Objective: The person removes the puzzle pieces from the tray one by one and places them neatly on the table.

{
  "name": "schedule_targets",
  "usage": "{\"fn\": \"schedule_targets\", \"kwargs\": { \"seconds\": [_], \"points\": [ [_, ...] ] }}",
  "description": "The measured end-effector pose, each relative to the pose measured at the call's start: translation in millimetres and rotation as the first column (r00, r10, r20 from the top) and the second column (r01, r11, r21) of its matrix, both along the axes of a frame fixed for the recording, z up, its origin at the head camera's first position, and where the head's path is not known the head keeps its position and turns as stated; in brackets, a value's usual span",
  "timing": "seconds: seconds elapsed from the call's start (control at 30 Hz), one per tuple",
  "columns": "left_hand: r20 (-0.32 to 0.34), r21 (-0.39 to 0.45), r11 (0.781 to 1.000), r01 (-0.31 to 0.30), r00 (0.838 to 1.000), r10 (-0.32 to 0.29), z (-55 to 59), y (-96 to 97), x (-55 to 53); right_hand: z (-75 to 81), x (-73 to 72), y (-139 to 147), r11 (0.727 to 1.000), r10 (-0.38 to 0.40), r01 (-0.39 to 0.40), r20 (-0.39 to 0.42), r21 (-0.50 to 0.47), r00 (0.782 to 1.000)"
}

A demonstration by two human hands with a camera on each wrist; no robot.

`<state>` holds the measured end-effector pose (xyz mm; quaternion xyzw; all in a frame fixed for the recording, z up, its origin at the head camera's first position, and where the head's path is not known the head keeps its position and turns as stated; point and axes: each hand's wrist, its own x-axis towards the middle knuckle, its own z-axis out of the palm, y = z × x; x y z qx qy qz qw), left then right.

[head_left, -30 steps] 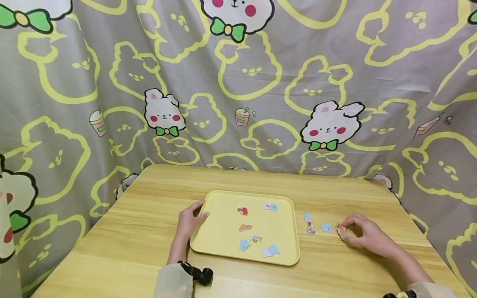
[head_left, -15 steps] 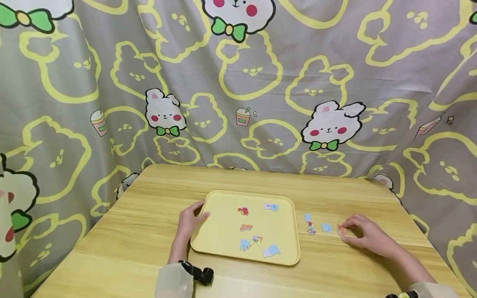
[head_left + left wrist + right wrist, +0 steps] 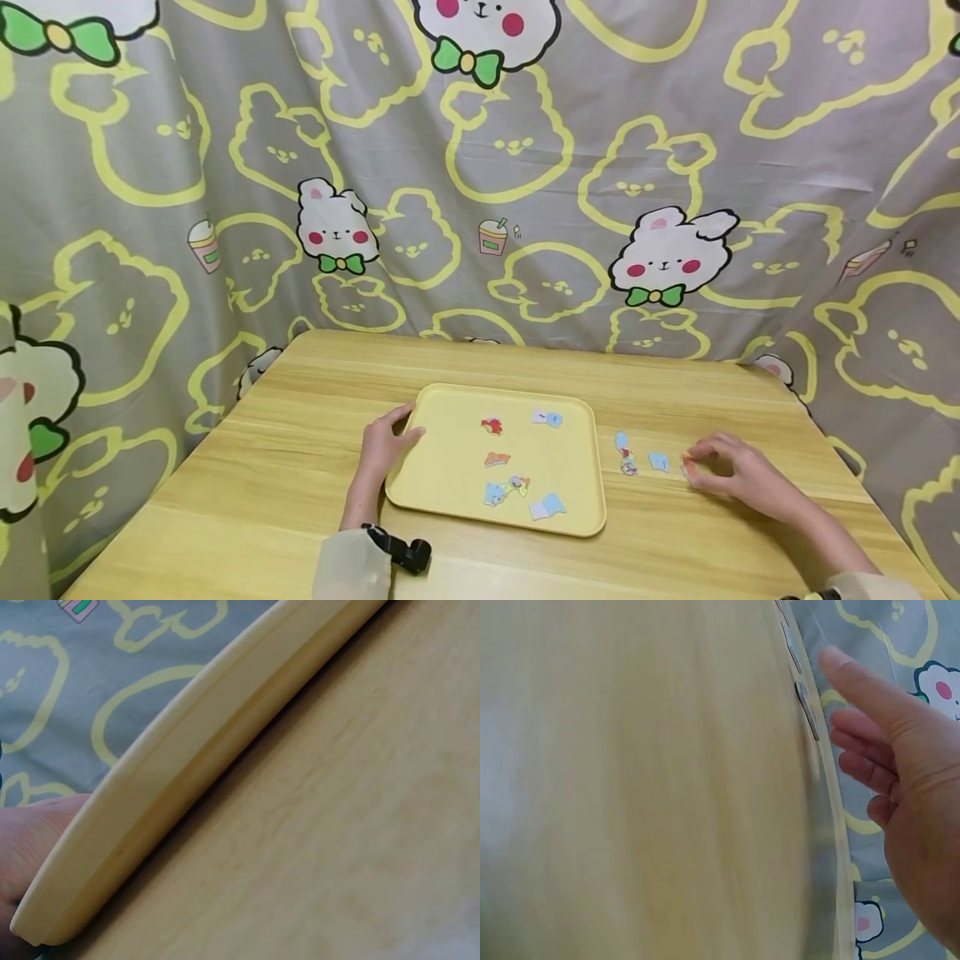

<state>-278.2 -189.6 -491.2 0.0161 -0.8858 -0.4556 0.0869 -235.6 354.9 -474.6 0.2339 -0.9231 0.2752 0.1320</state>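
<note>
My left hand [image 3: 384,442] holds the left rim of a pale yellow tray [image 3: 442,454], with the thumb over the edge. In the left wrist view, part of that hand [image 3: 30,844] shows behind the tray wall [image 3: 150,772]. To the right of the tray, my right hand [image 3: 742,475] hovers beside a small orange printed piece [image 3: 687,468], which looks like a puzzle piece. The right wrist view shows that piece [image 3: 806,709] flat on the table, apart from the thumb; the fingers [image 3: 866,772] are loosely bent around nothing.
Several small printed pieces lie in the tray, among them a red one [image 3: 492,427] and an orange one [image 3: 497,459]. Between tray and right hand lie a light blue piece [image 3: 658,462] and a multicoloured strip [image 3: 627,460]. A patterned curtain [image 3: 465,183] surrounds the wooden table [image 3: 285,467].
The head view has shifted slightly. Both hands, the tray and the pieces stay nearly where they were.
</note>
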Motion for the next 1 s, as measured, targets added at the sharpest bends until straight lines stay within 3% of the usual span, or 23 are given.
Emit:
{"fn": "schedule_targets", "kwargs": {
  "seconds": [0.3, 0.5, 0.77, 1.0],
  "points": [
    [-0.002, 0.005, 1.0, -0.004, 1.0, 0.004, 1.3, -0.5, 0.1, 2.3, -9.1, -28.2, 0.998, 0.048, -0.052, -0.08, -0.046, 0.996],
    [-0.007, 0.003, 1.0, -0.001, 1.0, 0.001, 0.1, 0.0, 1.6, 3.9, -16.4, -46.1, 0.996, 0.062, -0.064, -0.039, -0.063, 0.997],
    [0.002, -0.002, 1.0, -0.008, 1.0, 0.008, -1.9, -0.4, 3.6, 2.3, -28.9, -66.1, 0.991, 0.102, -0.108, -0.074, -0.081, 0.992],
    [-0.034, -0.007, 1.0, -0.003, 0.999, 0.003, -2.1, -0.8, 2.8, 1.5, -38.0, -84.2, 0.988, 0.116, -0.116, -0.011, -0.101, 0.993]
  ]
}}
